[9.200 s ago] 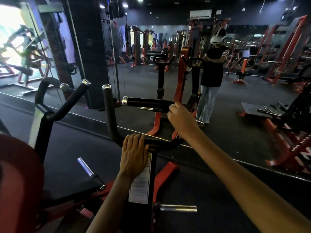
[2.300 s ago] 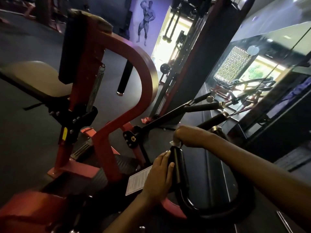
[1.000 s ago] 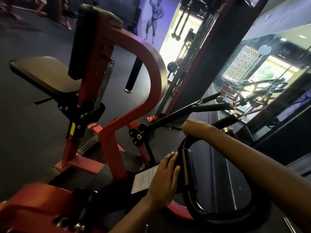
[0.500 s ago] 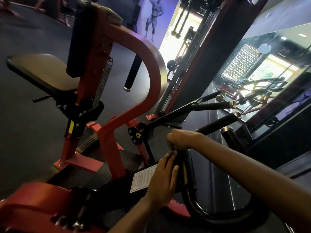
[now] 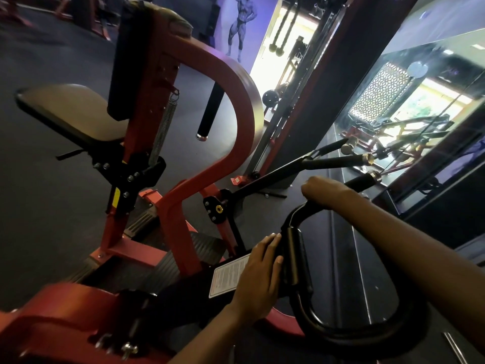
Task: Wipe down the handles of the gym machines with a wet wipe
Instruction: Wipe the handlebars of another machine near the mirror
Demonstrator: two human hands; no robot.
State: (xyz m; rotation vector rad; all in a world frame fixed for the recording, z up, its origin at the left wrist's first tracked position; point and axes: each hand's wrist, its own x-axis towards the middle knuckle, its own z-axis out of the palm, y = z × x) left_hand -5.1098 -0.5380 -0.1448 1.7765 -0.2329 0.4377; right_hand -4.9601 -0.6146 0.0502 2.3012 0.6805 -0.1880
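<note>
So we've got the black loop handle (image 5: 296, 261) right up front – a curved tube bending round in a big D shape, with a thicker padded grip section on its near-left side, standing roughly upright. Past it, two more black handles (image 5: 338, 161) stick out toward the mirror, each a straight foam-covered bar tipped with a metal end cap, angled slightly upward – the nearer one (image 5: 363, 179) partly hidden. Another black grip (image 5: 210, 111) hangs down behind the red frame, also capped in metal. We can't make out the wet wipe from here, it's hidden.
</note>
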